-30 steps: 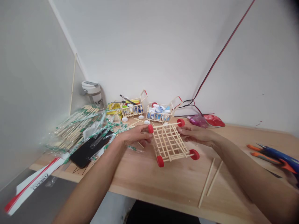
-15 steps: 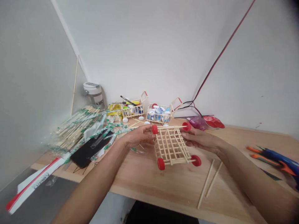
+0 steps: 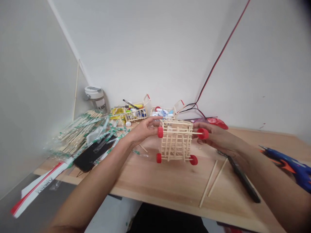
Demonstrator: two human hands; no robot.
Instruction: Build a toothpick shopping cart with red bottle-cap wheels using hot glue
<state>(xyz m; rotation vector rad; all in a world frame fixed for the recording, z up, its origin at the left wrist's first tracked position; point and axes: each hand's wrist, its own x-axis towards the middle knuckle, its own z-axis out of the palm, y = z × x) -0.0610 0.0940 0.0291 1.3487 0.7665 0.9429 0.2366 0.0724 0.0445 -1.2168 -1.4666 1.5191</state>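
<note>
Between my hands I hold up a small cart point(image 3: 175, 140) built of thin wooden sticks, with a red bottle-cap wheel at each corner. My left hand point(image 3: 143, 131) grips its left side, fingertips against the frame beside the upper left wheel point(image 3: 160, 132). My right hand point(image 3: 216, 136) is at the right side, fingers around the upper right wheel point(image 3: 202, 133) and its axle. The lower wheels point(image 3: 158, 158) point(image 3: 193, 160) touch neither hand. The cart seems lifted off the table, though the exact gap is hard to judge.
Behind the cart stand two similar carts point(image 3: 136, 114) point(image 3: 165, 112) filled with bottle caps. Wrapped sticks point(image 3: 80, 132) and a black phone point(image 3: 93, 155) lie at left. At right are two loose sticks point(image 3: 212, 178), a black strip point(image 3: 243, 178) and a blue glue gun point(image 3: 289, 168).
My hands have raised and turned the cart, so its wheels sit in a tighter, more upright square. The view has shifted, bringing the black strip into sight and moving the glue gun to the right.
</note>
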